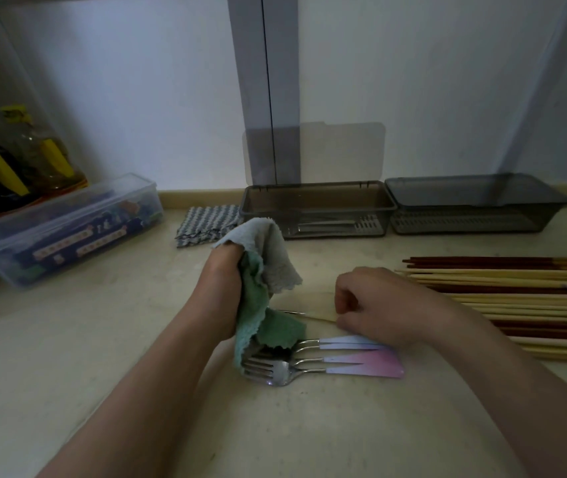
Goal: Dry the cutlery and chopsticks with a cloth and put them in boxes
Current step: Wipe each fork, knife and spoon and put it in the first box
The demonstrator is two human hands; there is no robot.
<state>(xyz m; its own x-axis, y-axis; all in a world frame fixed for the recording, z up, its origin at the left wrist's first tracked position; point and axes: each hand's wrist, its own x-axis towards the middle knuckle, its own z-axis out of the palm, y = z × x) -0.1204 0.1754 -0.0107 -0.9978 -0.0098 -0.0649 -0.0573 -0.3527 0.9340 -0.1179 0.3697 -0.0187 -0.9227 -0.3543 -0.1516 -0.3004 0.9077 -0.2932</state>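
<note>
My left hand (221,291) grips a green and grey cloth (268,270), which hangs down over the tines of several forks (326,360) with blue-pink handles lying on the counter. My right hand (375,305) is closed on the cream handle of a utensil (316,316) whose metal end runs under the cloth. A row of wooden chopsticks (509,298) lies at the right. Two smoky grey boxes stand at the back: the left box (316,208) has its lid up and some cutlery inside, the right box (475,205) is shut.
A clear plastic container (64,229) with packets sits at the left, oil bottles (16,167) behind it. A folded striped cloth (206,225) lies beside the open box. The beige counter (102,339) meets the wall at the back.
</note>
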